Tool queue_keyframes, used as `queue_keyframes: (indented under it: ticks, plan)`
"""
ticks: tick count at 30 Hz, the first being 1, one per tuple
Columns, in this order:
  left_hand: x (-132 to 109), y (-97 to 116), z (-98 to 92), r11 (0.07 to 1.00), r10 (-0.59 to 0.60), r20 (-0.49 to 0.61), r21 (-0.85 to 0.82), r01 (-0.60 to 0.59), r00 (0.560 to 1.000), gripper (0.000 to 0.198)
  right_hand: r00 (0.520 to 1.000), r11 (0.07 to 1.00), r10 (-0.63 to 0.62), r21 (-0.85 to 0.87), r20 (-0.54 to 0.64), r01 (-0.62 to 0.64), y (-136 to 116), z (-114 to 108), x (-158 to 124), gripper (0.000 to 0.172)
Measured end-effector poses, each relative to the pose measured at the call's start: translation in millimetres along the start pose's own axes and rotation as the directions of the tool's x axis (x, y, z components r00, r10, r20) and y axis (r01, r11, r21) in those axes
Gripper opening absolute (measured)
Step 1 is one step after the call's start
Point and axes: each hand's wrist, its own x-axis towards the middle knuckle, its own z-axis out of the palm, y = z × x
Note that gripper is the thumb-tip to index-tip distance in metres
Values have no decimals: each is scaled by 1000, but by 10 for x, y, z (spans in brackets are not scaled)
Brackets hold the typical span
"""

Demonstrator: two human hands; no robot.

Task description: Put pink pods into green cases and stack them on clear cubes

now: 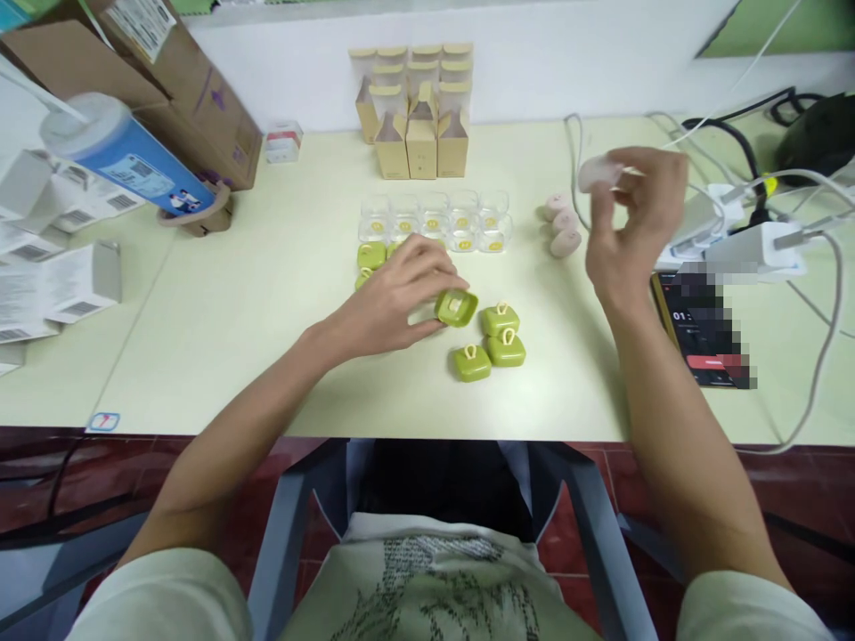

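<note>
My left hand (399,298) rests on the pale table (233,312), its fingers pinched on a small green case (457,306). Three more green cases (495,336) lie just right of it, and others (370,259) sit partly hidden behind the hand. My right hand (634,227) is raised above the table, fingertips closed on a small pale pink piece (597,171). Three similar pink pieces (562,226) lie on the table to its left. A row of clear plastic boxes (435,221) stands behind the cases.
Tan cardboard cartons (418,116) stand at the back. A brown box (166,80), a blue cylinder (126,156) and white leaflets (53,285) fill the left. On the right lie a power strip with cables (748,240) and a phone (701,334).
</note>
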Motion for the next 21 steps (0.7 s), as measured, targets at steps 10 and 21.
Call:
queue_keyframes:
  ticks: [10, 21]
  plan:
    - [-208, -4, 147, 929, -292, -343, -325, 179, 893, 56, 917, 864, 37, 448, 397, -229, -810, 481, -603, 48]
    - [-190, 56, 138, 966, -182, -432, -244, 80, 883, 48, 904, 871, 11, 440, 427, -219, -969, 523, -664, 36]
